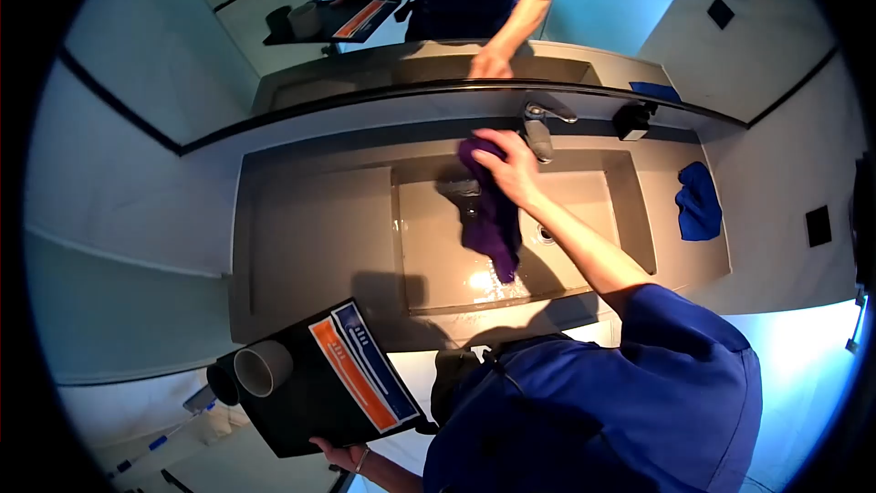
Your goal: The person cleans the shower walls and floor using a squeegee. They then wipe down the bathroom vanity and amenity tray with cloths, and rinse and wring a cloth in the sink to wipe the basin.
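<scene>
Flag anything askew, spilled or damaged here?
Only minor: the blue cloth lies crumpled, not folded, on the counter right of the basin. Water glints in the basin below the purple cloth in the right hand, ordinary for a sink. No damage visible.

A worker wears a dark blue shirt (593,411), plain across the visible fabric, its cloth creased and shaded nearly to navy in places. The short right sleeve (671,319) ends in a straight hem above the elbow, leaving the forearm (584,246) and right hand (511,169) uncovered. A seam (748,353) runs near the shoulder. A thin, pale band (362,460) circles the wrist beside the left hand (338,454), its material too small to make out. At the waist sits a black, pouch-like item (453,374), near a slim dark cord (505,372).
</scene>
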